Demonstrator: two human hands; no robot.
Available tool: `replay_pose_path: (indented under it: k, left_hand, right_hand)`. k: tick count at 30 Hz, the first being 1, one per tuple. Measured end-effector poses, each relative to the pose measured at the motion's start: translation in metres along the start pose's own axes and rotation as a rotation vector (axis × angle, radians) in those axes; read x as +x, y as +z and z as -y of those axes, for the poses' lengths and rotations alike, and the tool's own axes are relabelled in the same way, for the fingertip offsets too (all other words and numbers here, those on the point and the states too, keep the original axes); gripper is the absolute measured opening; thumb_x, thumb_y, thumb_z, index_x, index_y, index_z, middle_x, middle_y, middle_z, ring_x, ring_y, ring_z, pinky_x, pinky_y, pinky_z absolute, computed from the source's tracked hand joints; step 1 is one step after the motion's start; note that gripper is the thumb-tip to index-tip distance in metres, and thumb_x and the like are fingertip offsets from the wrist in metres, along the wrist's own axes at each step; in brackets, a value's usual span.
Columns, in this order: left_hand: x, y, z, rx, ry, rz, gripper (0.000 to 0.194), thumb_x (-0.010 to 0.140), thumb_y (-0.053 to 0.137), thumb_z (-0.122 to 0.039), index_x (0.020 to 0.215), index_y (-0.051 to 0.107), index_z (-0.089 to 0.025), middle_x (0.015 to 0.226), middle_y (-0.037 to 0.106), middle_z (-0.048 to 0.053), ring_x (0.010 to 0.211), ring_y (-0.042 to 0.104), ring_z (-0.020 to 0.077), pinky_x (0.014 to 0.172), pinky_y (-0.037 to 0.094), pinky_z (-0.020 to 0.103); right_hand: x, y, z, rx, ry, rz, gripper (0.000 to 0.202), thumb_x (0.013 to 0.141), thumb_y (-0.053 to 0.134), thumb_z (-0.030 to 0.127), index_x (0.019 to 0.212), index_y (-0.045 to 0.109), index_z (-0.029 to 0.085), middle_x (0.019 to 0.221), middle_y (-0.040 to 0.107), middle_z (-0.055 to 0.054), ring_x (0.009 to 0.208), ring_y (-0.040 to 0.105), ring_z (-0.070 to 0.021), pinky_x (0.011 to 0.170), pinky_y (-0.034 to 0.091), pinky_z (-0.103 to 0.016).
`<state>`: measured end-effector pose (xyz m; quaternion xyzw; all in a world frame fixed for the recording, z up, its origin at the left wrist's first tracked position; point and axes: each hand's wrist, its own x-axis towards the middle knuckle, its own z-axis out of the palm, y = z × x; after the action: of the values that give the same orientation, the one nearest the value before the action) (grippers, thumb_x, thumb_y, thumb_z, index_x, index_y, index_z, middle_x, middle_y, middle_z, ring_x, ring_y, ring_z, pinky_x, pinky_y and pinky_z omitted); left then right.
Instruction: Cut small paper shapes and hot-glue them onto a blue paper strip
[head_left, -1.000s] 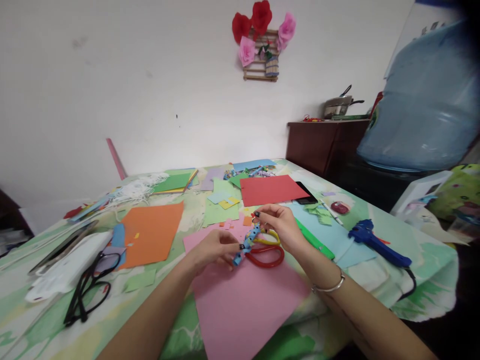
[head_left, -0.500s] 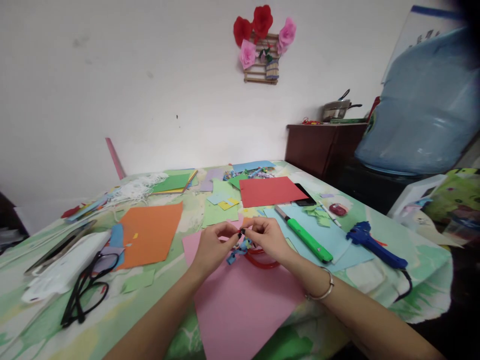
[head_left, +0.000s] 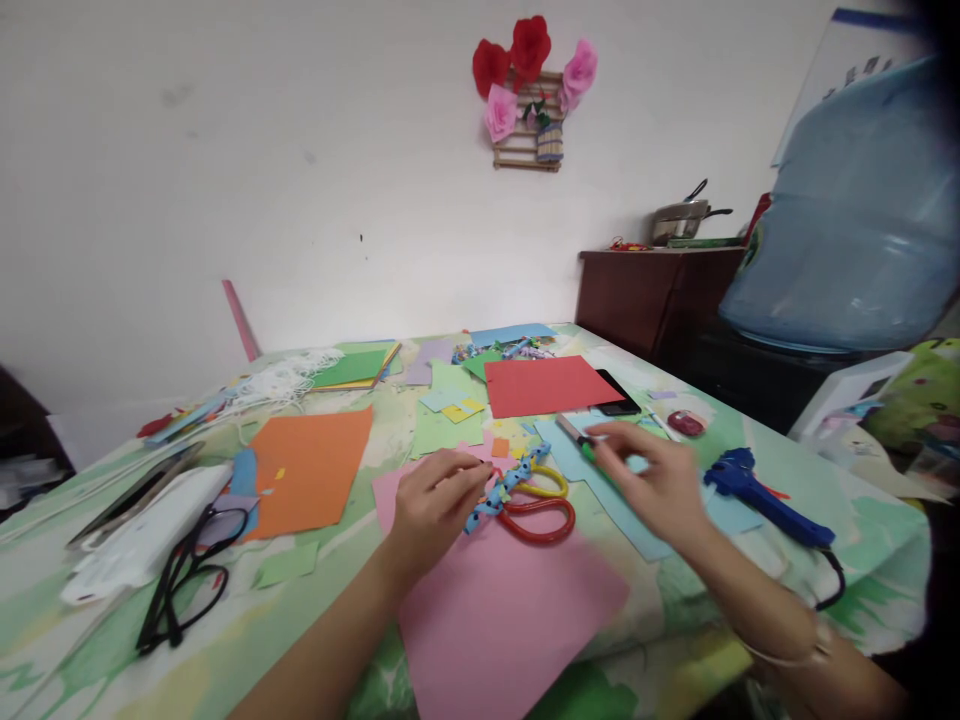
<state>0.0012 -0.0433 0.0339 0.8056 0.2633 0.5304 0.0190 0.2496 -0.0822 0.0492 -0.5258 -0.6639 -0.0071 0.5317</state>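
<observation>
My left hand [head_left: 439, 500] is closed, its fingertips together at the left end of a blue dotted strip piece [head_left: 501, 492]; whatever they pinch is too small to name. That strip lies over scissors with one red handle [head_left: 538, 535] and one yellow handle [head_left: 553, 482], on a pink sheet [head_left: 510, 620]. To the right, my right hand [head_left: 649, 480] is over the green-handled utility knife [head_left: 574, 430], fingers bent and blurred, covering most of its handle. Whether the fingers grip the knife cannot be made out. Beneath the knife lies a light blue sheet [head_left: 622, 515].
A red sheet [head_left: 547, 385] partly covers a black phone [head_left: 619, 392]. A blue glue gun [head_left: 769, 500] with a cord lies at the right. Orange paper [head_left: 311, 470], black glasses [head_left: 184, 585] and a white case [head_left: 146, 535] are at the left.
My right hand has left my left hand and moved right to the knife. My left hand has shifted slightly, and the strip and scissor handles are now more exposed.
</observation>
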Motion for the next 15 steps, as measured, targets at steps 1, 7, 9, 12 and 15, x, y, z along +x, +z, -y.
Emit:
replay_pose_path:
  k: [1, 7, 9, 12, 15]
  left_hand:
    - [-0.002, 0.0, 0.0, 0.05, 0.111, -0.008, 0.017, 0.077, 0.063, -0.011, 0.086, 0.071, -0.023, 0.08, 0.069, 0.005, 0.074, 0.062, 0.0153, 0.069, 0.05, 0.026]
    - [-0.013, 0.009, -0.005, 0.228, 0.453, -0.054, 0.017, 0.076, 0.061, -0.003, 0.089, 0.061, -0.014, 0.076, 0.062, 0.004, 0.064, 0.053, 0.0102, 0.056, 0.043, 0.022]
    - [-0.016, 0.011, -0.013, 0.279, 0.487, 0.027, 0.011, 0.079, 0.058, -0.004, 0.084, 0.06, -0.013, 0.07, 0.057, 0.001, 0.059, 0.049, 0.0088, 0.051, 0.039, 0.021]
    - [-0.022, 0.01, -0.025, 0.305, 0.576, 0.218, 0.007, 0.082, 0.055, -0.005, 0.079, 0.058, -0.011, 0.064, 0.053, 0.0, 0.057, 0.047, 0.0099, 0.048, 0.034, 0.023]
    - [-0.032, 0.007, -0.033, 0.289, 0.59, 0.35, 0.008, 0.082, 0.055, -0.006, 0.075, 0.056, -0.011, 0.062, 0.053, 0.0, 0.055, 0.046, 0.0113, 0.047, 0.031, 0.025]
  right_hand:
    - [-0.004, -0.02, -0.009, -0.16, -0.013, -0.044, 0.018, 0.081, 0.055, 0.034, 0.08, 0.064, 0.019, 0.065, 0.064, -0.003, 0.057, 0.058, -0.0152, 0.057, 0.042, -0.028]
    - [-0.047, -0.112, -0.083, -0.886, 0.126, -0.043, 0.033, 0.083, 0.044, 0.047, 0.083, 0.061, 0.019, 0.078, 0.068, -0.011, 0.071, 0.063, -0.0283, 0.059, 0.041, -0.035]
    - [-0.063, -0.124, -0.111, -0.975, 0.041, 0.107, 0.04, 0.084, 0.043, 0.044, 0.099, 0.059, 0.011, 0.096, 0.066, -0.02, 0.091, 0.06, -0.0357, 0.076, 0.042, -0.041]
    - [-0.083, -0.129, -0.145, -1.037, 0.102, 0.217, 0.047, 0.086, 0.041, 0.042, 0.112, 0.053, 0.005, 0.107, 0.061, -0.024, 0.098, 0.057, -0.0386, 0.081, 0.042, -0.045]
    - [-0.087, -0.131, -0.162, -1.014, 0.167, 0.229, 0.047, 0.087, 0.042, 0.041, 0.114, 0.051, 0.004, 0.107, 0.061, -0.023, 0.098, 0.058, -0.037, 0.082, 0.042, -0.043]
